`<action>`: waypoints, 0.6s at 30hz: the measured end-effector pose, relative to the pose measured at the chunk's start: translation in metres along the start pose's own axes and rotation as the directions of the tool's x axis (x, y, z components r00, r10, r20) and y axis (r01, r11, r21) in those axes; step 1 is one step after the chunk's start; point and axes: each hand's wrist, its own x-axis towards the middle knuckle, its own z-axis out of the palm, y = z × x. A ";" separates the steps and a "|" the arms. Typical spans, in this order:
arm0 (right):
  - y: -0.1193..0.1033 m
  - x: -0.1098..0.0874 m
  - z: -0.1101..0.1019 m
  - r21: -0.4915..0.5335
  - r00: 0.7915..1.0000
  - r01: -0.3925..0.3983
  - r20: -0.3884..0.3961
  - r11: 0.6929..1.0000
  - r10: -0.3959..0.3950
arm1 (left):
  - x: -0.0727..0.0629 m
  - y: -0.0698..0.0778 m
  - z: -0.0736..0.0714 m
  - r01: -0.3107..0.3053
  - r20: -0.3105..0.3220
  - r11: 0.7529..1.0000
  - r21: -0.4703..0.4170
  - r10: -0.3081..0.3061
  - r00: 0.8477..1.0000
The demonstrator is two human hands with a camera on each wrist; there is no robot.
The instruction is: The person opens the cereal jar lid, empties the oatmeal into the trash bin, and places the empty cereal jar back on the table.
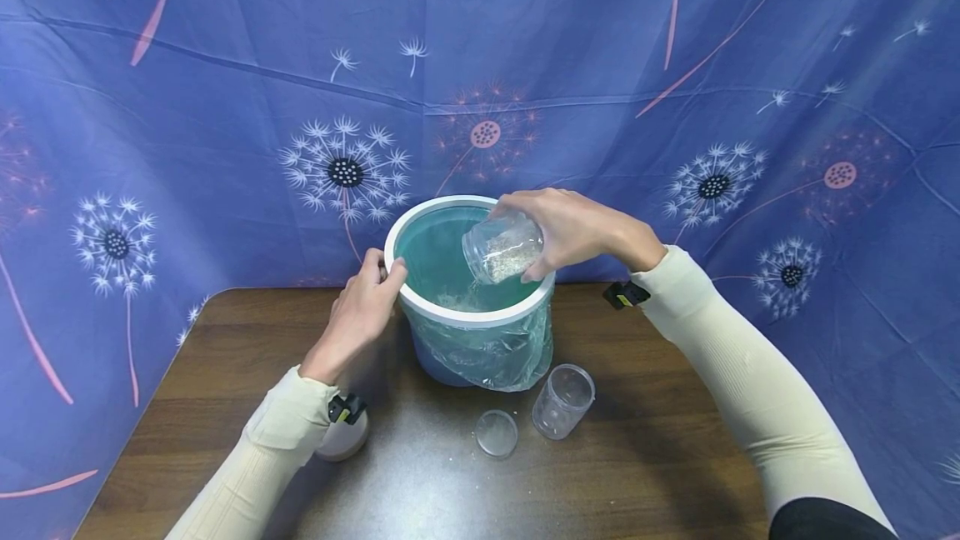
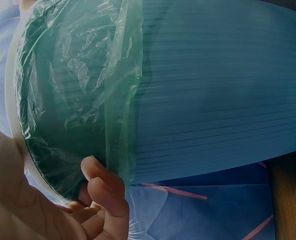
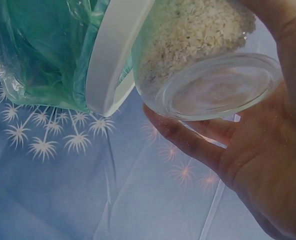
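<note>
A blue bin (image 2: 223, 90) with a white rim (image 1: 468, 319) stands on the table, lined with a thin green plastic bag (image 1: 498, 357) folded over its outside. My left hand (image 1: 362, 308) grips the rim at its left side, with fingers curled against the bag in the left wrist view. Over the right part of the opening, my right hand (image 1: 573, 227) holds a clear jar (image 1: 504, 247) tilted with its mouth down to the left. Pale, flaky grains (image 3: 198, 32) fill part of the jar, and some fall into the bin.
In front of the bin stands another clear jar (image 1: 562, 407), open at the top, with a round clear lid (image 1: 497, 433) beside it. A pale round container (image 1: 345, 440) sits partly under my left wrist. Blue dandelion-print cloth (image 1: 225, 107) hangs behind the wooden table (image 1: 645, 440).
</note>
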 end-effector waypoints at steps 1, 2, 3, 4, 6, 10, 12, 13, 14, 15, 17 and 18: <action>-0.001 0.000 0.000 -0.001 1.000 0.000 0.001 1.000 0.000 | 0.000 0.000 0.000 0.000 0.000 1.000 0.000 0.000 1.000; -0.001 0.000 0.000 -0.002 1.000 0.000 0.003 1.000 0.000 | 0.000 0.000 0.000 0.000 0.000 1.000 0.002 0.000 1.000; -0.001 0.000 0.000 -0.001 1.000 0.001 0.004 1.000 -0.001 | 0.000 0.000 0.000 0.000 0.001 1.000 0.002 0.000 1.000; -0.002 0.000 0.000 -0.001 1.000 0.000 0.006 1.000 0.000 | -0.001 0.000 0.000 0.001 0.001 1.000 0.002 -0.001 1.000; -0.003 0.000 0.000 -0.006 1.000 -0.003 0.009 1.000 0.003 | -0.001 0.000 0.000 0.004 0.002 1.000 0.003 -0.004 1.000; -0.004 0.000 -0.001 -0.011 1.000 0.002 0.012 1.000 -0.002 | -0.001 0.001 0.000 0.005 0.001 1.000 0.003 -0.005 1.000; -0.004 0.001 -0.001 -0.011 1.000 0.005 0.014 1.000 -0.005 | -0.001 0.000 0.000 0.005 0.000 1.000 0.005 -0.005 1.000; -0.003 0.001 -0.001 -0.008 1.000 0.006 0.015 1.000 -0.006 | 0.000 0.000 0.000 0.004 0.000 1.000 0.004 -0.004 1.000; -0.003 0.001 -0.001 -0.007 1.000 0.007 0.014 1.000 -0.007 | 0.000 0.000 0.000 0.004 0.001 1.000 0.005 -0.004 1.000; -0.003 0.001 -0.001 -0.004 1.000 0.008 0.013 1.000 -0.008 | 0.000 0.000 0.000 0.003 0.002 1.000 0.004 -0.003 1.000; -0.003 0.001 -0.001 -0.004 1.000 0.008 0.010 1.000 -0.008 | 0.000 0.000 0.000 0.002 0.002 1.000 0.004 -0.002 1.000; -0.003 0.001 -0.001 -0.004 1.000 0.008 0.010 1.000 -0.008 | 0.000 0.000 0.000 0.001 0.003 1.000 0.003 -0.001 1.000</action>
